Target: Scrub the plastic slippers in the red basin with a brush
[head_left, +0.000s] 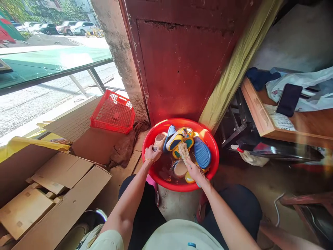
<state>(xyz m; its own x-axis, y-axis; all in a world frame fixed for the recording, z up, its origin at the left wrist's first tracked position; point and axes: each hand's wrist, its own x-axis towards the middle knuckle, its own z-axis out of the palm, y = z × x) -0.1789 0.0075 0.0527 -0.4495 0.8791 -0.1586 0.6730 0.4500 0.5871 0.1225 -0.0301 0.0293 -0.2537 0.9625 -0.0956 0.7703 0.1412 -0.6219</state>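
My left hand (pixel 152 154) is closed around one end of a beige shoe (pixel 159 139) with a dotted, textured surface, at the left side of a red plastic basin (pixel 216 152). In my right hand (pixel 196 174) is a scrubbing brush (pixel 184 152) with pale bristles, its head over the middle of the basin. Beyond the brush lie a blue-and-yellow child's shoe (pixel 177 139) and a blue slipper (pixel 202 152), sole up. Another beige-soled shoe (pixel 180 168) sits low in dark water, partly under my right hand's brush. A yellow item (pixel 189 177) is mostly hidden.
A red plastic crate (pixel 113 111) stands at the left by the wall, near a dark brown cloth (pixel 125 147). Cardboard boxes (pixel 65 170) fill the lower left. Behind the basin is a dark red door (pixel 182 69). On the right, a wooden table (pixel 312 123) bears a phone (pixel 289 99).
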